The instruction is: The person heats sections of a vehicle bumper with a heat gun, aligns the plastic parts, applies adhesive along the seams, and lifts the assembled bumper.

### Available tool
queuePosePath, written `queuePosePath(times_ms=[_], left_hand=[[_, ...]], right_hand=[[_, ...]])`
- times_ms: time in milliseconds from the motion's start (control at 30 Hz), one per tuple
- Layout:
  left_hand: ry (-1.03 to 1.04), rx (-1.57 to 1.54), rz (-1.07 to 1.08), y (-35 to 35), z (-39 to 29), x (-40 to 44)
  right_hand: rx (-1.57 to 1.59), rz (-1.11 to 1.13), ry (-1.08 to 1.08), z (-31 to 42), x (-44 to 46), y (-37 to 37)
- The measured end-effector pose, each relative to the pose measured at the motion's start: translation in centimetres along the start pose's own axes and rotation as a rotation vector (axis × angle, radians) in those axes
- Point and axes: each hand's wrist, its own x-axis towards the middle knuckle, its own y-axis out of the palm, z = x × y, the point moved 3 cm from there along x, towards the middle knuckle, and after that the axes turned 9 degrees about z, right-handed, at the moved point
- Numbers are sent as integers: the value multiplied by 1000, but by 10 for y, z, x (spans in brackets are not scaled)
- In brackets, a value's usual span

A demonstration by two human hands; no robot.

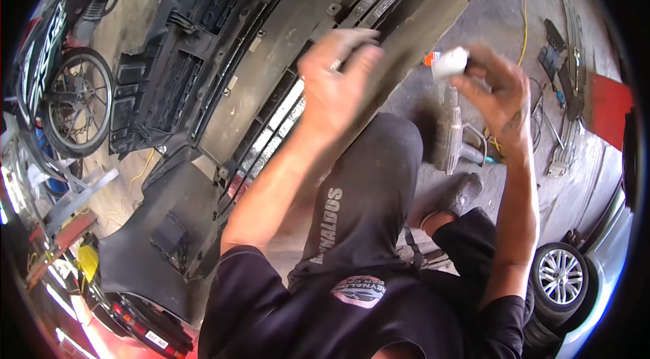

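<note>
The floor (491, 24) is grey and stained. A motorbike (46, 54) stands near its left edge; near its right are a red panel (607, 110), a wheel (559, 276) and a pale car (613, 244).

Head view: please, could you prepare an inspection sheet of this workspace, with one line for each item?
Surface: grey floor, stained.
Job's things: large dark moulded plastic panel, nearest the left hand; small white object, blurred, kind unclear; grey cylindrical tool, on the floor.
Clutter: black plastic pieces on the floor at picture right.
Hands: left blurred, nothing seen in it; right hand holds the white object.
Cables: thin yellow cable along the floor.
Surroundings: black-tyred motorcycle wheel at picture left; silver-spoked car wheel at right.
</note>
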Motion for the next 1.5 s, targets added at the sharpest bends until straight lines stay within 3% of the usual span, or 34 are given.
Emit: queuePosePath(times_ms=[100,167,300,333,533,733,933,1133,1233,1500], left_hand=[[-91,415,-41,-26,106,-8],[-124,542,2,-21,152,-21],[-116,682,9,-1,176,-32],[-104,674,-6,-1,180,-34],[-28,747,-72,3,182,-36],[0,744,-65,3,186,-36],[16,786,-33,7,185,-37],[39,803,-3,8,185,-36],[50,834,15,10,185,-34],[48,726,-13,4,184,-34]], right_hand=[[155,22,-73,17,38,2],[-32,101,-80,20,67,10],[-75,257,47,-11,104,42],[-174,275,-23,-17,110,47],[-52,414,94,-32,117,54],[-235,706,-1,-34,143,51],[-240,897,107,-48,160,70],[-350,946,31,-77,165,94],[-431,838,56,-81,160,105],[-420,927,13,-95,177,123]])
